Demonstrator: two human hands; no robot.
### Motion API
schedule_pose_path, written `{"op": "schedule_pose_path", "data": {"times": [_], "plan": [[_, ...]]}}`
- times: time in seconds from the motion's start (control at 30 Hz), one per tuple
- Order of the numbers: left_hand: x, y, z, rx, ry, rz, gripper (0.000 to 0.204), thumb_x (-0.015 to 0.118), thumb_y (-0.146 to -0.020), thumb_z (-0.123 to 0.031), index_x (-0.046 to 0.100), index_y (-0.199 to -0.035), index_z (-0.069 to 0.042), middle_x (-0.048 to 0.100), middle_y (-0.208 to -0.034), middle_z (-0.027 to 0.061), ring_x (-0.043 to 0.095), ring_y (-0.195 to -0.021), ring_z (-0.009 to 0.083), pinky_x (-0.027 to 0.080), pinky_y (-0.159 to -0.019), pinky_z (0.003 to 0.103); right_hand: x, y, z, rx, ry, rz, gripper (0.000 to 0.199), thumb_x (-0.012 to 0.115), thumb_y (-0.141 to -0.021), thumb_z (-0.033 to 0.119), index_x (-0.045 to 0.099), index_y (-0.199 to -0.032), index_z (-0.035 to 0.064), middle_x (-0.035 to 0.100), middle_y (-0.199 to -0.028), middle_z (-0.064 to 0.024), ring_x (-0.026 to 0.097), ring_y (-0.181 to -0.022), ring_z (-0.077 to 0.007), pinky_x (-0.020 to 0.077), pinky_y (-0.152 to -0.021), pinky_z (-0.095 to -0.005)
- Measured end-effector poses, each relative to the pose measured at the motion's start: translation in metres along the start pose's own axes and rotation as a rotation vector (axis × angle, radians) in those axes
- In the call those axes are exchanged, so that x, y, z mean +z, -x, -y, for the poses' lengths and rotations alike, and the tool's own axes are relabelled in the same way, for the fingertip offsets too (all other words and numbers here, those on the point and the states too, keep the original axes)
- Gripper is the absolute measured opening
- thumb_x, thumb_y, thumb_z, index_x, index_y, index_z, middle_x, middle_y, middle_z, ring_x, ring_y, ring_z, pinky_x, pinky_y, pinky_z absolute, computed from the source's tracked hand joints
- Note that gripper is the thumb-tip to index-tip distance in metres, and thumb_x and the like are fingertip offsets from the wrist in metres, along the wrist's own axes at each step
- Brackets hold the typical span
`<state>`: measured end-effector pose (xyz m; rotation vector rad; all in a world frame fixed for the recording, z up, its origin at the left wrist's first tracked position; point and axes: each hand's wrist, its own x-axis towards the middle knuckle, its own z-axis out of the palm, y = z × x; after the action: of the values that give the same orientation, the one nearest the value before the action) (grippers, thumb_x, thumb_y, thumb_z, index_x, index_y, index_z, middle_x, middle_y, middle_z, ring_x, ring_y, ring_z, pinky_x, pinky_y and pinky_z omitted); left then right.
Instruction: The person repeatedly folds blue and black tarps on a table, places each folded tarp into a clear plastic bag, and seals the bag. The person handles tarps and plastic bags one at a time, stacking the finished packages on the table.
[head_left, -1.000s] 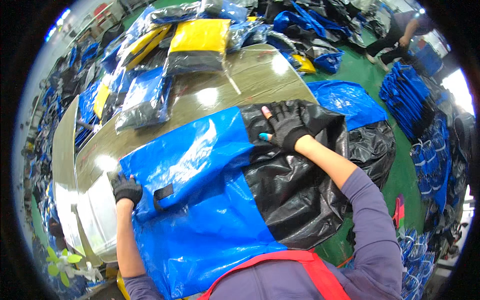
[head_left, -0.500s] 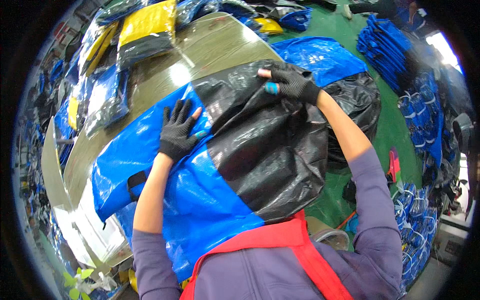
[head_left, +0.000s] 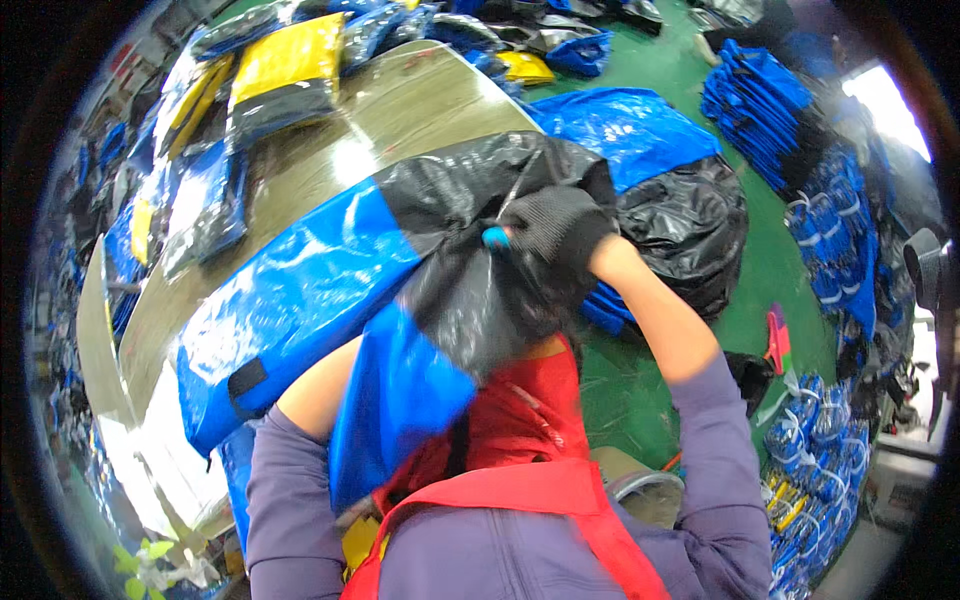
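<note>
Have one bag (head_left: 300,265), blue with a black end, slantwise on the tabletop (head_left: 405,105), blue to the left, black to the right. Near flap lifted and drooping toward the red apron (head_left: 520,485). Dark tab (head_left: 247,380) on the blue part, close to its left end. Right hand (head_left: 558,232), in a black glove, on the black part: fingers curled, grasping a bunched fold, teal covering on one digit against the material. Blurry there, so can't read exact finger placement. Left hand out of sight behind the raised flap, left forearm (head_left: 318,388) running in under the blue. Can't tell if clenched, released or grasping. Second bag (head_left: 690,225), also blue and black, just beside the black end, off to the right. Clear-wrapped packs (head_left: 285,70), some yellow and black, some blue, heaped at the far left of the tabletop. Blue stack (head_left: 760,110) at upper right, tied blue bundles (head_left: 815,430) lower down the same side. Pink-red tool (head_left: 777,340) near those bundles, kind unclear, over green floor (head_left: 650,390). Bucket (head_left: 645,495) right of the apron, partly hidden by the right sleeve (head_left: 715,460). Green leaves (head_left: 140,565) at lower left.
</note>
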<state>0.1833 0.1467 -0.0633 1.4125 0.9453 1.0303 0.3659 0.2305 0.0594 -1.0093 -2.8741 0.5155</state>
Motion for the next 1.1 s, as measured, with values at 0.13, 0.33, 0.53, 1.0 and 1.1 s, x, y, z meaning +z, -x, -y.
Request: {"op": "schedule_pose_path", "data": {"times": [0.13,0.33,0.53,1.0,1.1], "plan": [[-0.092,0.105,-0.036,-0.130,-0.562,0.063,0.049,0.050,-0.093,-0.033,0.048,-0.135,-0.007,0.043,-0.141,0.0194,0.040,-0.131,0.0317,0.031,-0.110,0.038,0.041,-0.061,-0.002,0.227,0.093,0.294,0.048,0.045,-0.089,0.057,0.072,-0.098,0.0178,0.069,-0.096,-0.0125,0.066,-0.090,-0.0331,0.0505,-0.079,-0.0442],[-0.173,0.368,-0.144,-0.260,-1.482,0.155,0.041,0.058,-0.088,-0.024,0.053,-0.127,-0.013,0.058,-0.123,0.0186,0.052,-0.117,0.0367,0.038,-0.103,0.050,0.082,-0.059,-0.044,0.325,-0.030,0.234,0.056,0.044,-0.089,0.062,0.070,-0.106,0.0157,0.068,-0.103,-0.0160,0.065,-0.096,-0.0345,0.0483,-0.085,-0.0427],[-0.131,0.502,-0.111,-0.597,-0.836,-0.682,0.043,0.064,-0.086,-0.021,0.054,-0.124,-0.003,0.058,-0.120,0.0115,0.052,-0.109,0.0229,0.039,-0.100,0.036,0.073,-0.054,-0.047,0.295,0.004,0.166,0.056,0.047,-0.089,0.060,0.070,-0.101,0.0111,0.066,-0.098,-0.0207,0.062,-0.092,-0.0399,0.0481,-0.079,-0.0458],[-0.202,0.438,-0.073,-0.214,-0.747,-1.208,0.062,0.060,-0.091,-0.036,0.040,-0.139,-0.002,0.053,-0.132,0.0162,0.057,-0.106,0.0194,0.050,-0.077,0.033,0.075,-0.011,-0.042,0.082,0.134,0.035,0.033,0.057,-0.088,0.043,0.072,-0.097,0.0154,0.060,-0.111,-0.0126,0.063,-0.093,-0.0366,0.0508,-0.082,-0.0448],[-0.199,0.363,-0.084,-0.798,-1.179,-1.042,0.037,0.058,-0.092,-0.038,0.057,-0.113,-0.007,0.061,-0.112,0.0140,0.063,-0.085,0.0323,0.051,-0.071,0.039,0.077,-0.010,-0.038,0.139,0.149,-0.075,0.032,0.058,-0.088,0.040,0.068,-0.105,0.0149,0.061,-0.112,-0.0106,0.064,-0.093,-0.0341,0.0513,-0.081,-0.0439]]}}
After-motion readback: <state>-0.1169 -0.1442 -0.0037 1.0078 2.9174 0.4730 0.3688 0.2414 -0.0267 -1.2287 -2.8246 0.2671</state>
